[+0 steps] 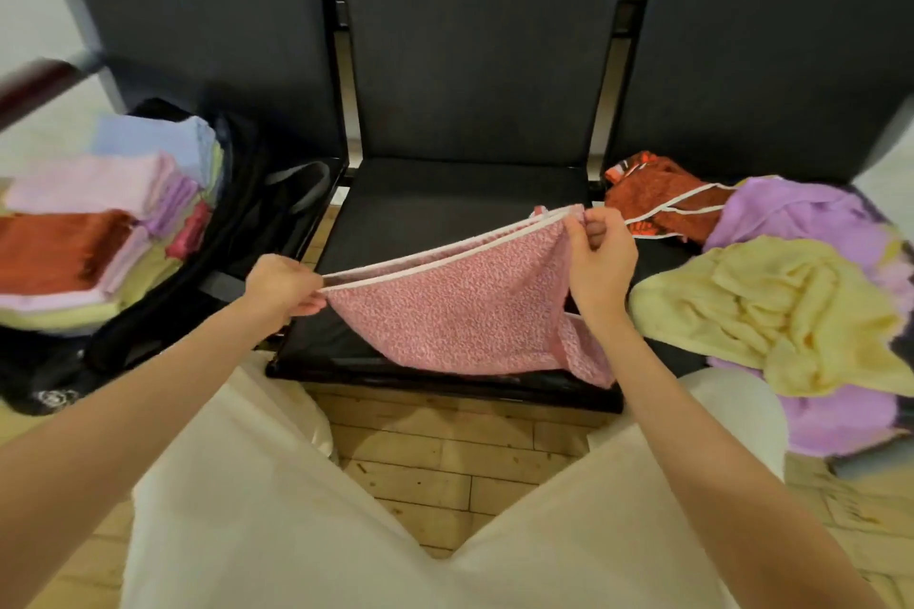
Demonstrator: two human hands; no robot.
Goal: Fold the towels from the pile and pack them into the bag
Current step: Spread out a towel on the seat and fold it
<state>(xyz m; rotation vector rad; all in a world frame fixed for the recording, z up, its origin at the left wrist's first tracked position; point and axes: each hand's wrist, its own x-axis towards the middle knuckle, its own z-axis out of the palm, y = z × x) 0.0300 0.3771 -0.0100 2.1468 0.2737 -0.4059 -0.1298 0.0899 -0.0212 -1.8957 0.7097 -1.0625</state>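
Knees in pale trousers nearest. Beyond, pink towel doubled over middle seat, white edges paired: left hand and right hand pinching corners. Left of seat, bag with folded stack; right, pile.

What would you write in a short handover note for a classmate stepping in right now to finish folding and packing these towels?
Left hand: pinches one end of the pink towel.
Right hand: pinches the other end; the towel is doubled over and hangs above the middle seat.
Done: folded towels stacked in the black bag on the left.
Left: finish folding the pink towel, pack it, then fold the pile on the right: yellow towel, purple towel, orange towel.
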